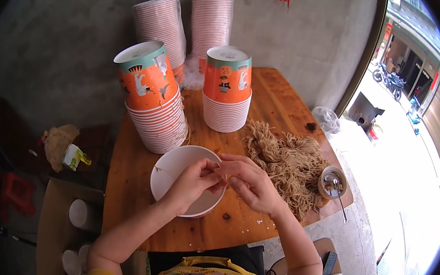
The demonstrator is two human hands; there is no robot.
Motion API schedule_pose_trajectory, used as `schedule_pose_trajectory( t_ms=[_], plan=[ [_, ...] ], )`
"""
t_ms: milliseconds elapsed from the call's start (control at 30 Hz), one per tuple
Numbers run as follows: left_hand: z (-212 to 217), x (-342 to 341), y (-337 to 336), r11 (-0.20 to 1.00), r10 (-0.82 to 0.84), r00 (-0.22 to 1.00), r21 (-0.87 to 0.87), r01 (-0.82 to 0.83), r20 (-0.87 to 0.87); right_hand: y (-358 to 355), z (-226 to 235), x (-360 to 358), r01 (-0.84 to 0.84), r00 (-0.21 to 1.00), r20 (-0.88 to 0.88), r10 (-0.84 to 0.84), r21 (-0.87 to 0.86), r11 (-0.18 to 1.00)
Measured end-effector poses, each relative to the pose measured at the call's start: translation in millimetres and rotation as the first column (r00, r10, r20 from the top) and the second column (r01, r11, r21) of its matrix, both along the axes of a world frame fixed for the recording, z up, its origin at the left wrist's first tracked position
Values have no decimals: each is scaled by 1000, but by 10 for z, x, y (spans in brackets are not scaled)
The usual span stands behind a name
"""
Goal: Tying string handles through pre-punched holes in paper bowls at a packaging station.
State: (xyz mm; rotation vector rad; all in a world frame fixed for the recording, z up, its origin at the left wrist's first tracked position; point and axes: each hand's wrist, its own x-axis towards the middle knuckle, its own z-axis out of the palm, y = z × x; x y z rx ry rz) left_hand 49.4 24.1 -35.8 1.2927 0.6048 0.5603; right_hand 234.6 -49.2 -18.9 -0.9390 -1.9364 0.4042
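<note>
A white round bowl sits near the front of the wooden table. My left hand and my right hand meet above its right half, fingers bent and pinched close together. Something thin shows between the fingertips, too small to make out. Inside the bowl, by its left wall, lies a short thin brown strand. To the right of my right hand spreads a tangled heap of tan cord-like strands.
Stacked orange-and-white paper tubs and a leaning stack stand behind the bowl. Wrapped stacks rest against the wall. A small cup with a spoon sits at the table's right edge. White tubs lie in a carton lower left.
</note>
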Motion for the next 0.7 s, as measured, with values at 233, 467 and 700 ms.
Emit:
schedule_pose_trajectory(
  t_ms=[233, 467, 700],
  plan=[
    [-2, 55, -70, 983, 149, 986, 92, -156, 76, 68, 39, 51, -61, 997, -45, 58, -72, 996],
    [53, 51, -55, 973, 2, 1000, 230, -7, 20, 172, 125, 8, -141, 988, 55, 141, -12, 990],
    [6, 46, -45, 972, -110, 994, 211, 108, 1, 278, 40, 41, -175, 982, 54, 183, -127, 976]
  ],
)
